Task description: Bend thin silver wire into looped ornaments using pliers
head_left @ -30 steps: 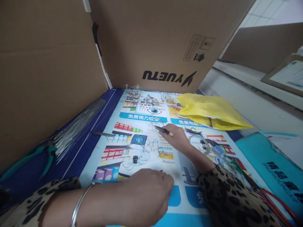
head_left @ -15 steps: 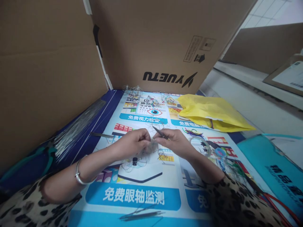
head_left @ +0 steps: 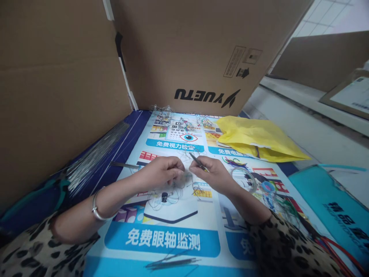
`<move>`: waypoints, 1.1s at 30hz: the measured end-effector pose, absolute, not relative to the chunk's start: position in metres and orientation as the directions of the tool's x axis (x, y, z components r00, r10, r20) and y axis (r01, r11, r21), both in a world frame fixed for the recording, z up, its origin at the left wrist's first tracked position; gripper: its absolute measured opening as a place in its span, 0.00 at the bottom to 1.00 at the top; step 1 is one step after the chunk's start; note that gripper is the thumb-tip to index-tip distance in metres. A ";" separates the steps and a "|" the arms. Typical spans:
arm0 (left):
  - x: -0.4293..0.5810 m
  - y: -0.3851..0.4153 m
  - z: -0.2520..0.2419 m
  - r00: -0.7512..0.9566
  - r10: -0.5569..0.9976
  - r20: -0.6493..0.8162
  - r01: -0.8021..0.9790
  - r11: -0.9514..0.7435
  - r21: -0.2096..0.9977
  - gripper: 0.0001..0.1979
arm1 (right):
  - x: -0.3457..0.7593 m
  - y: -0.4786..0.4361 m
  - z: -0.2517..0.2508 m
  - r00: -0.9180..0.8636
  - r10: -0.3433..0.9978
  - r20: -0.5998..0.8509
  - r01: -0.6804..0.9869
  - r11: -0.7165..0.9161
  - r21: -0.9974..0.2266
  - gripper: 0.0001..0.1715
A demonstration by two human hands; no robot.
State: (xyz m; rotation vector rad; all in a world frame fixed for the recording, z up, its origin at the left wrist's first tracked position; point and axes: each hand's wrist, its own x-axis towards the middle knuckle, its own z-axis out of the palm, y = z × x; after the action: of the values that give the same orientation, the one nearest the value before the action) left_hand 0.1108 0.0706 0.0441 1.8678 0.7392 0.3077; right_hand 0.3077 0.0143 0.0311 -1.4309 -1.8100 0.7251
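Note:
Near the middle of the printed sheet (head_left: pixel 170 246), my left hand (head_left: pixel 167 171) is closed in a pinch, and thin clear wire loops (head_left: pixel 173 194) hang below it. What sits between its fingertips is too small to make out. My right hand (head_left: pixel 211 173) is closed around a slim dark pointed tool (head_left: pixel 197 161), its tip pointing up and left. A small gap separates the two hands. A small black piece (head_left: pixel 164 197) lies among the wire loops under my left hand.
Cardboard (head_left: pixel 178 54) stands behind and at the left. Straight wires (head_left: pixel 95 157) and teal-handled pliers (head_left: pixel 62 188) lie left; short rods (head_left: pixel 173 263) lie in front. On the right are a yellow bag (head_left: pixel 259 136), a tape roll (head_left: pixel 244 180), colored threads (head_left: pixel 235 162) and a teal packet (head_left: pixel 331 204).
My right hand has shifted slightly right, and the tool in it has tilted a little more upright, widening the gap between the hands. My left hand has barely moved.

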 end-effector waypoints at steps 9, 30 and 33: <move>0.107 0.074 0.041 0.884 0.411 0.222 0.432 -0.900 -0.052 0.04 | 0.309 0.019 0.022 -0.124 0.991 0.056 0.526 0.114 -0.843 0.04; 0.106 0.068 0.033 0.928 0.155 0.340 0.252 -0.932 -0.262 0.08 | 0.304 0.016 0.019 -0.223 0.966 -0.134 0.315 -0.058 -0.947 0.06; 0.107 0.066 0.035 0.930 0.179 0.322 0.271 -0.925 -0.267 0.06 | 0.304 0.016 0.019 -0.220 0.963 -0.155 0.284 -0.089 -0.955 0.06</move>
State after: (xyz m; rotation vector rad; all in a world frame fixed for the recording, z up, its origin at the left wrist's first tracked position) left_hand 0.1067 0.0658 0.0350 3.3909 0.4058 0.5153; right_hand 0.3037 0.0157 0.0193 -1.3850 -1.5382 1.3430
